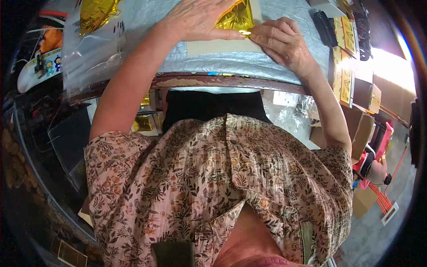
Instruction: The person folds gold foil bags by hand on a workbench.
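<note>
A shiny gold foil sheet (238,17) lies over a pale cardboard piece (209,47) on the silvery covered table. My left hand (200,20) rests across the foil's left side, thumb stretched along its near edge; the upper fingers run out of view. At the foil's near right corner, my right hand (284,42) has its fingers bent and pinched on the foil's edge. The left thumb tip nearly meets those right fingertips. What lies under the foil is hidden.
Another crumpled gold foil piece (95,15) sits at the table's far left, by clear plastic film (93,58). A black case (325,29) and yellow-printed boxes (346,80) stand to the right. A person (378,171) is in the background at right.
</note>
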Demonstrator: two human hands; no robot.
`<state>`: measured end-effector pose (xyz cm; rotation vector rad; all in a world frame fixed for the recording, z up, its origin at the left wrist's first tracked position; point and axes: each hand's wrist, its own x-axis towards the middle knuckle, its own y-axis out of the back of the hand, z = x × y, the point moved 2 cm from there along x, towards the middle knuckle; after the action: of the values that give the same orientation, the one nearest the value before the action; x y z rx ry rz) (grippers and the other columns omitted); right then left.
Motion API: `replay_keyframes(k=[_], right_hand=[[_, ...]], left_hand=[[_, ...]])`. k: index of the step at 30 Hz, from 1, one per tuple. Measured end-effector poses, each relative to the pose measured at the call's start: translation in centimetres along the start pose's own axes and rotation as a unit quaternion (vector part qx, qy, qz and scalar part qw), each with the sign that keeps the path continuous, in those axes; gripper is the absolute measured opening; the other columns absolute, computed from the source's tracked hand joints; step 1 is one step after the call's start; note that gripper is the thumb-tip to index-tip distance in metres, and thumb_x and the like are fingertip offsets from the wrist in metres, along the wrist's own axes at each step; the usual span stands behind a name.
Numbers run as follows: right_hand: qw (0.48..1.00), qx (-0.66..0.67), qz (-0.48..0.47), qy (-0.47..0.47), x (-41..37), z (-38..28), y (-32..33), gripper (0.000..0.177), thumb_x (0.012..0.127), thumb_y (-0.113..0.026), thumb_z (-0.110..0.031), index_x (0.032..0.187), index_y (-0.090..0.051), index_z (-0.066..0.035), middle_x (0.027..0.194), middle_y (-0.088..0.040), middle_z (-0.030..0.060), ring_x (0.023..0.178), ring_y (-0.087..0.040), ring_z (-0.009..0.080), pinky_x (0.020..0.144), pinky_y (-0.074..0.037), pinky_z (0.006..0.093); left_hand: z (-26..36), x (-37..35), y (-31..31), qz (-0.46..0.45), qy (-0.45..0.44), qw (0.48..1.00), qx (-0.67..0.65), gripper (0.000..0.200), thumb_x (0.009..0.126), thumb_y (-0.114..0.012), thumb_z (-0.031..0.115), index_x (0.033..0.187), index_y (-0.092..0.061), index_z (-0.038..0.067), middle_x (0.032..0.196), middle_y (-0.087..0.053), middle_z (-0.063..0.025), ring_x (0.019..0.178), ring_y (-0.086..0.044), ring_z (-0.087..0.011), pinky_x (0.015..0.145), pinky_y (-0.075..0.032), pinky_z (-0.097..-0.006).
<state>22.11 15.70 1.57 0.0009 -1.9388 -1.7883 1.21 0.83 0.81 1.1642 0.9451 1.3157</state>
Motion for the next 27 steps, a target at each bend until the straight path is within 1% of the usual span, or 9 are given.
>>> replay_keyframes(k=[4,6,9,11,16,20,23,25,27], right_hand=[[1.000,0.020,-0.020,-0.007,-0.3,-0.1,0.4,0.038,0.086,-0.075,-0.009,0.124,-0.074,-0.010,0.127,-0.071,0.0050,0.117,-0.064,0.0249,0.101,-0.046,0.0426],[0.999,0.038,-0.023,-0.016,-0.8,0.3,0.5,0.038,0.088,-0.073,-0.010,0.126,-0.073,-0.009,0.126,-0.071,0.0057,0.118,-0.063,0.0244,0.103,-0.044,0.0431],[0.991,0.121,0.006,-0.061,-0.3,0.1,1.0,0.034,0.095,-0.066,-0.011,0.129,-0.070,-0.006,0.123,-0.072,0.0094,0.115,-0.065,0.0253,0.101,-0.046,0.0412],[0.852,0.302,0.091,-0.417,0.1,-0.3,1.3,0.032,0.098,-0.063,-0.011,0.128,-0.070,-0.002,0.118,-0.073,0.0119,0.106,-0.069,0.0276,0.094,-0.052,0.0389],[0.890,0.105,-0.060,-0.439,2.8,1.5,0.4,0.024,0.094,-0.062,-0.014,0.109,-0.070,0.003,0.096,-0.070,0.0263,0.087,-0.070,0.0376,0.077,-0.054,0.0429],[0.890,0.053,-0.101,-0.441,5.5,2.2,-0.4,0.022,0.092,-0.065,-0.017,0.101,-0.070,0.003,0.084,-0.068,0.0252,0.078,-0.071,0.0328,0.070,-0.052,0.0444],[0.827,0.211,-0.119,-0.508,4.0,4.8,-1.5,0.037,0.094,-0.070,-0.031,0.094,-0.072,0.006,0.077,-0.071,0.0116,0.068,-0.066,0.0150,0.062,-0.053,0.0363],[0.696,0.423,0.011,-0.581,4.5,4.1,-0.6,0.038,0.087,-0.078,-0.033,0.087,-0.074,0.005,0.069,-0.066,0.0104,0.061,-0.062,0.0143,0.055,-0.051,0.0343],[0.668,0.421,-0.008,-0.614,5.3,4.3,0.4,0.042,0.088,-0.081,-0.038,0.091,-0.075,0.003,0.075,-0.068,0.0044,0.061,-0.061,0.0129,0.055,-0.049,0.0278]], left_hand=[[-0.8,-0.2,-1.5,0.027,-0.017,0.999,-0.017,0.106,0.091,-0.059,0.071,0.159,-0.026,-0.003,0.169,-0.021,-0.0211,0.158,-0.018,-0.0323,0.127,-0.014,-0.0518],[-0.8,-0.5,-1.9,0.222,-0.109,0.968,0.045,0.100,0.093,-0.059,0.067,0.160,-0.027,0.000,0.156,-0.044,-0.0217,0.146,-0.041,-0.0351,0.121,-0.029,-0.0531],[-0.7,-0.2,-2.5,0.094,-0.009,0.995,0.018,0.106,0.087,-0.061,0.075,0.163,-0.028,0.010,0.169,-0.028,-0.0103,0.156,-0.026,-0.0267,0.128,-0.015,-0.0509],[-0.9,0.0,-2.5,0.107,-0.013,0.994,0.026,0.105,0.088,-0.059,0.076,0.163,-0.028,0.009,0.168,-0.029,-0.0109,0.156,-0.025,-0.0267,0.128,-0.015,-0.0499],[-0.9,0.0,-2.8,0.098,-0.004,0.995,0.031,0.105,0.089,-0.057,0.076,0.162,-0.028,0.008,0.168,-0.029,-0.0112,0.156,-0.025,-0.0265,0.129,-0.015,-0.0487],[-0.8,0.0,-3.4,0.097,0.004,0.994,0.049,0.110,0.088,-0.047,0.084,0.161,-0.030,0.004,0.168,-0.030,-0.0120,0.157,-0.023,-0.0238,0.129,-0.014,-0.0452],[-0.7,0.2,-2.6,0.063,0.030,0.995,0.067,0.112,0.087,-0.044,0.086,0.165,-0.021,0.008,0.171,-0.021,-0.0111,0.159,-0.016,-0.0239,0.130,-0.012,-0.0477],[-0.5,0.1,-2.4,0.027,0.037,0.998,0.040,0.114,0.087,-0.042,0.088,0.165,-0.019,0.008,0.172,-0.019,-0.0104,0.159,-0.015,-0.0233,0.130,-0.010,-0.0468],[-0.8,0.2,-2.6,0.045,0.040,0.997,0.043,0.116,0.085,-0.040,0.090,0.165,-0.019,0.008,0.172,-0.019,-0.0101,0.159,-0.016,-0.0237,0.131,-0.010,-0.0465]])
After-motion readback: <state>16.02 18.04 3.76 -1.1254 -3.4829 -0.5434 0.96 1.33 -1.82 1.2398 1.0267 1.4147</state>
